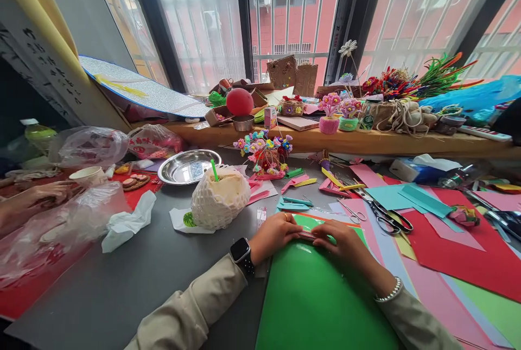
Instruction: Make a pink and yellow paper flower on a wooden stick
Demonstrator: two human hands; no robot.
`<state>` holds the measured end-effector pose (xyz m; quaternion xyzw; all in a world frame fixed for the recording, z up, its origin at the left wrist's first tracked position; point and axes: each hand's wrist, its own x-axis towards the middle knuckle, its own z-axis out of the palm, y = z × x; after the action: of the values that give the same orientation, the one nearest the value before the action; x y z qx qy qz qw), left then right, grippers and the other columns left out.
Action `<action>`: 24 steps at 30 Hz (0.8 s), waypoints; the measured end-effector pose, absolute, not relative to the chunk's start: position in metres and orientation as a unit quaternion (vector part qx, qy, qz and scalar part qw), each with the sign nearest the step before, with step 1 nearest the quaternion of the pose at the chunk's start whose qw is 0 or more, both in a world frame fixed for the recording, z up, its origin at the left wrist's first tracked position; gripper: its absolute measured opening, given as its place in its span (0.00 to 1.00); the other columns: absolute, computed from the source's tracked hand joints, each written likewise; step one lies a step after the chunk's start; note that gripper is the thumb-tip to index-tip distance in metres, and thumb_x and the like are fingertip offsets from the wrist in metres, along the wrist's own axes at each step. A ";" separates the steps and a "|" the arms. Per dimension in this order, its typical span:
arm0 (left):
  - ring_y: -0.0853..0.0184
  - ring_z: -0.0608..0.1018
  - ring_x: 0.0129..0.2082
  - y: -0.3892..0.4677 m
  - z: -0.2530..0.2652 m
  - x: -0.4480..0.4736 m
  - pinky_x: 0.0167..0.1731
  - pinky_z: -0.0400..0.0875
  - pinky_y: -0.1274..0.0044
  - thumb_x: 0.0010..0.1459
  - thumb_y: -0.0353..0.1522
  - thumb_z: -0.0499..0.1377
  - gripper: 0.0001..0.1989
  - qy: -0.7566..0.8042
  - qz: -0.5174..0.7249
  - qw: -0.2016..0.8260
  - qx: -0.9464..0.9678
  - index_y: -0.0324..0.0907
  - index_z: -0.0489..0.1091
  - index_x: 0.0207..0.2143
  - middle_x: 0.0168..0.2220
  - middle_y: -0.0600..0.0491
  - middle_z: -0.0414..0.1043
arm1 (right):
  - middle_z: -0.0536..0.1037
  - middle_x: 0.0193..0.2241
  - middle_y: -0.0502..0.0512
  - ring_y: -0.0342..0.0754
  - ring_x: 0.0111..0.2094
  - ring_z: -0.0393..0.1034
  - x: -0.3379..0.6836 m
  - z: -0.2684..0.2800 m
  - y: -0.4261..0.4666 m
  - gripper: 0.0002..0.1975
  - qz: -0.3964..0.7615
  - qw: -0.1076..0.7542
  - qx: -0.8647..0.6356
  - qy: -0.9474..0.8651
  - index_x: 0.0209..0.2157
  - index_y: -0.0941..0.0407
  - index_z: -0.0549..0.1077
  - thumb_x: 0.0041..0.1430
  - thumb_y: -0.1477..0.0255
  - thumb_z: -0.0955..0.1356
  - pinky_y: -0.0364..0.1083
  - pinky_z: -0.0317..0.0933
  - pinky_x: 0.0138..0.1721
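Side by side on a glossy green sheet (313,296), both of my hands meet over a thin pink strip (306,236), seemingly folded paper. My left hand (277,234), with a watch on its wrist, presses the strip's left end between its fingers. On the strip's right end, the fingers of my right hand (340,239) are closed; a beaded bracelet circles that wrist. Just beyond my hands lie teal paper strips (297,202). To their right are black-handled scissors (386,220) and smaller silver scissors (353,210).
A coconut in white foam netting (222,198) with a green straw stands left of my hands, before a metal tray (189,167). Coloured paper sheets (459,247) cover the right side. Another person's hand (44,195) is at far left. Craft flowers (266,149) stand near the wooden sill (301,141).
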<state>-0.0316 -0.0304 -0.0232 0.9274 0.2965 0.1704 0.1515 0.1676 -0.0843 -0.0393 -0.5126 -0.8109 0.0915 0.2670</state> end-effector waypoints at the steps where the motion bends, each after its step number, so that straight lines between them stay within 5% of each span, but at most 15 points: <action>1: 0.69 0.71 0.33 -0.031 -0.025 -0.031 0.33 0.64 0.79 0.54 0.33 0.54 0.11 0.295 0.175 0.136 0.929 0.42 0.72 0.37 0.32 0.51 0.72 | 0.75 0.30 0.55 0.48 0.32 0.69 0.168 -0.039 -0.084 0.08 0.088 0.260 -0.515 -0.812 0.34 0.56 0.73 0.52 0.69 0.65 0.45 0.63 0.33; 7: 0.69 0.71 0.30 -0.042 -0.030 -0.030 0.30 0.65 0.78 0.59 0.32 0.46 0.14 0.290 0.177 0.015 0.940 0.39 0.70 0.37 0.30 0.50 0.70 | 0.75 0.27 0.55 0.48 0.29 0.68 0.162 -0.041 -0.087 0.11 0.029 0.224 -0.518 -0.825 0.34 0.54 0.75 0.56 0.69 0.62 0.45 0.62 0.29; 11: 0.65 0.71 0.36 -0.049 -0.034 -0.029 0.36 0.67 0.74 0.57 0.27 0.47 0.14 0.260 0.143 -0.066 0.953 0.34 0.63 0.45 0.37 0.45 0.69 | 0.75 0.29 0.57 0.49 0.31 0.68 0.156 -0.046 -0.094 0.13 -0.050 0.220 -0.511 -0.829 0.39 0.55 0.73 0.58 0.73 0.59 0.47 0.62 0.32; 24: 0.68 0.68 0.36 -0.043 -0.032 -0.029 0.37 0.66 0.77 0.59 0.30 0.45 0.13 0.275 0.141 -0.026 0.951 0.38 0.65 0.42 0.36 0.49 0.66 | 0.74 0.30 0.57 0.48 0.32 0.68 0.162 -0.042 -0.086 0.11 0.015 0.241 -0.505 -0.828 0.36 0.55 0.73 0.56 0.71 0.61 0.46 0.62 0.33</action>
<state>-0.0292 -0.0432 -0.0316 0.9508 0.2749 0.1407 -0.0259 0.1620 -0.0865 -0.0424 -0.5054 -0.8284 0.0149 0.2408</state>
